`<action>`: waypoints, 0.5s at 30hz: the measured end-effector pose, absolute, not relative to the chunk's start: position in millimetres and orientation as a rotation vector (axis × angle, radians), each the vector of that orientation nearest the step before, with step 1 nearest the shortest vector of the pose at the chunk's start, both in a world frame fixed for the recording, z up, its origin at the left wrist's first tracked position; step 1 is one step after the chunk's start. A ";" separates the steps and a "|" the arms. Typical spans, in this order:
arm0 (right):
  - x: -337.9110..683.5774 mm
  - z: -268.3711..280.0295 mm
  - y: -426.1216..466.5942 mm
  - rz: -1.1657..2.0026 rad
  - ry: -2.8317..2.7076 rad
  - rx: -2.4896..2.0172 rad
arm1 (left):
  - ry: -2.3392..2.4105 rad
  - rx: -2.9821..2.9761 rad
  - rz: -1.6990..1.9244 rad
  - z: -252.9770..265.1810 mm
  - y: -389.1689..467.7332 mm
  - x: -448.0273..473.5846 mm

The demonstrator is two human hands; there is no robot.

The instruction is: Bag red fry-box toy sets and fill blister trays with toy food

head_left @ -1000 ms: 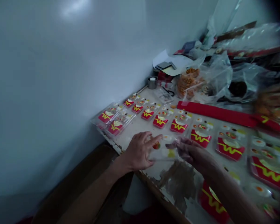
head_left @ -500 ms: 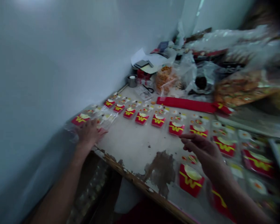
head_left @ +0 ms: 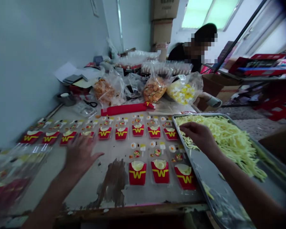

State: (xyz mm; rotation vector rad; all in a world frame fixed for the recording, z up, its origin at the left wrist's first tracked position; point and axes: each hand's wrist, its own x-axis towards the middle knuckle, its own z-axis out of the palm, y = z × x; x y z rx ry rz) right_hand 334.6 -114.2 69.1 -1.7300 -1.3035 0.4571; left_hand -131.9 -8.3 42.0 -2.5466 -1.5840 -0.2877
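Observation:
In the head view my left hand [head_left: 79, 154], a little blurred, hovers over the near side of a row of toy packs. Its fingers are spread and it holds nothing. Each clear pack, such as this toy fries pack [head_left: 137, 171], holds a red carton with a yellow zigzag mark and small food pieces. My right hand [head_left: 199, 138] is over the left rim of a metal tray [head_left: 201, 187]. Its fingers are bent and pressed together; whatever they hold is hidden. Pale yellow toy fries [head_left: 231, 143] lie heaped in the tray beside it.
Clear plastic packs [head_left: 11, 178] lie blurred at near left. Behind the rows are a red strip [head_left: 124, 109], scissors [head_left: 90, 103], a tape roll [head_left: 66, 98] and bags of small pieces [head_left: 154, 89]. A person [head_left: 197, 47] is at the back near cardboard boxes [head_left: 163, 30].
The view has swung right, bringing the tray of fries and the person into sight. My left hand has left the packs by the wall. My right hand is now over the tray's edge.

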 end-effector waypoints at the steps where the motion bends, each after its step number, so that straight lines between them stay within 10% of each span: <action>1: 346.1 61.5 -122.8 0.467 -1.358 -1.791 | -1.531 -2.560 -0.247 42.4 -2.4 -106.4; 15: 417.1 56.3 -42.5 0.017 -1.746 -2.067 | -0.959 -3.082 -0.470 23.1 163.8 183.0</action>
